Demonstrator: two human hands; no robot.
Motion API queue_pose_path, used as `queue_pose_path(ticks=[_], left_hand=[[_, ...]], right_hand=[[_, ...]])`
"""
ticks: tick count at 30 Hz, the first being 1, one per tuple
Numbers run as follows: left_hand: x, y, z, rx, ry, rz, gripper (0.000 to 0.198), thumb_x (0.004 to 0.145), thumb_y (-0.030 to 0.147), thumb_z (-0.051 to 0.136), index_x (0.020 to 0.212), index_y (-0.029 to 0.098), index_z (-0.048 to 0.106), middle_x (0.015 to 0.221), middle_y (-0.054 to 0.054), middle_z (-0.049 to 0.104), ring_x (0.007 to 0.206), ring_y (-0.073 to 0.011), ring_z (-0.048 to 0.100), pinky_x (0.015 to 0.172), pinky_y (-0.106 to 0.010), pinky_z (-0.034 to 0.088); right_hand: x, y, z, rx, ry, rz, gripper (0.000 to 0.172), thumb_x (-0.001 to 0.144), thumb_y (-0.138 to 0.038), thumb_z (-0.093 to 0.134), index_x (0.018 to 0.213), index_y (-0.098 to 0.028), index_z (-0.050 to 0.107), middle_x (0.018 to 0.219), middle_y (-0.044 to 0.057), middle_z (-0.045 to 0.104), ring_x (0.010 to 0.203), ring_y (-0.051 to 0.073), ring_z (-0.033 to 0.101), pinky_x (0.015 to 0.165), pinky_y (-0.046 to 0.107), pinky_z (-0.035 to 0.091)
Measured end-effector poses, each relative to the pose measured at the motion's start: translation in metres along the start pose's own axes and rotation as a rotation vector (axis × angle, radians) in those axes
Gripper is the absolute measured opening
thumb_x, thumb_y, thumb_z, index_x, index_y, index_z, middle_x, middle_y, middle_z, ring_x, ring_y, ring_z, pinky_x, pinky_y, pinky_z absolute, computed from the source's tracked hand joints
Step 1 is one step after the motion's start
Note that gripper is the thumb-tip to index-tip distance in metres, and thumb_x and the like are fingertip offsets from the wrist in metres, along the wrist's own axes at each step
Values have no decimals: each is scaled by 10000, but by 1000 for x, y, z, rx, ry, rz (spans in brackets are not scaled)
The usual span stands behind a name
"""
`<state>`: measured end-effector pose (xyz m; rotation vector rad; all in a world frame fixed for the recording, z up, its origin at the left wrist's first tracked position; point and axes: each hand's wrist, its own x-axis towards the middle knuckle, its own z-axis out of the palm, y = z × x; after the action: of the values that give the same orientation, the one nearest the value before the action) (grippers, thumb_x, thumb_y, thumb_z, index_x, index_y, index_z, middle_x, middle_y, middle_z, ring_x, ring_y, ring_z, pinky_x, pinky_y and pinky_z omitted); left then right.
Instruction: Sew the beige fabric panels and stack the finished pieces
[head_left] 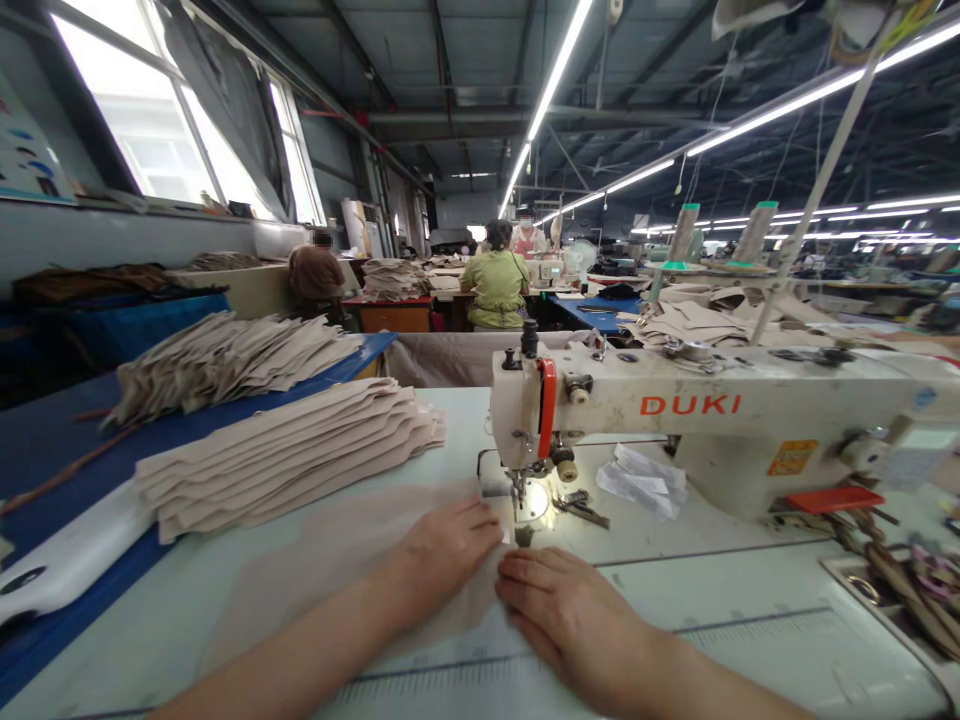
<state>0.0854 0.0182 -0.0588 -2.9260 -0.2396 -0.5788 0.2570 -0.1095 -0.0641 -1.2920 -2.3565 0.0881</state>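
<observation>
A thin pale beige fabric panel [330, 560] lies on the sewing machine table, its right edge by the needle. My left hand [454, 540] rests flat on that panel, fingers stretched toward the needle. At the panel's right edge, my right hand [555, 600] has its fingers bent and pressed together on the cloth; its thumb is hidden. A small white piece [507, 520] shows between my left fingertips and the presser foot [519, 490]. The sewing machine [600, 400] stands just ahead of both hands, its lamp lighting the needle plate.
A fanned stack of beige fabric pieces [285, 460] sits left, with another stack [232, 360] behind it on a blue table [60, 420]. Small scissors [581, 508] and white strips [641, 482] lie under the machine arm. A tray [855, 580] holds straps at right. Co-workers sit farther back.
</observation>
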Motion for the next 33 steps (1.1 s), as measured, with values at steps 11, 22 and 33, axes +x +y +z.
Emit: queue_pose_path(ticks=[11,22,33], left_hand=[[1,0,11,-14,-27,-31,210,913,24,441,881,156,602,875,-31,656,841,-174,618,832,-319,522],[-3,0,16,39,-2,-11,266,841,-19,442,947,156,612,947,-44,701,897,-184,657,885,-312,527],[-9,1,19,84,76,-23,405,796,-54,369,1026,182,605,960,-42,714,893,-173,671,878,-271,523]], right_hand=[[2,0,3,-16,41,-7,215,941,-185,498,1082,-153,658,1164,82,678,1124,189,591,1020,294,438],[-5,15,37,-366,114,-188,499,955,-473,473,1244,-76,566,1207,120,669,1183,260,561,1016,363,450],[-25,16,87,-373,278,-27,375,979,-258,428,1347,-216,487,1279,79,624,1179,249,595,1023,402,469]])
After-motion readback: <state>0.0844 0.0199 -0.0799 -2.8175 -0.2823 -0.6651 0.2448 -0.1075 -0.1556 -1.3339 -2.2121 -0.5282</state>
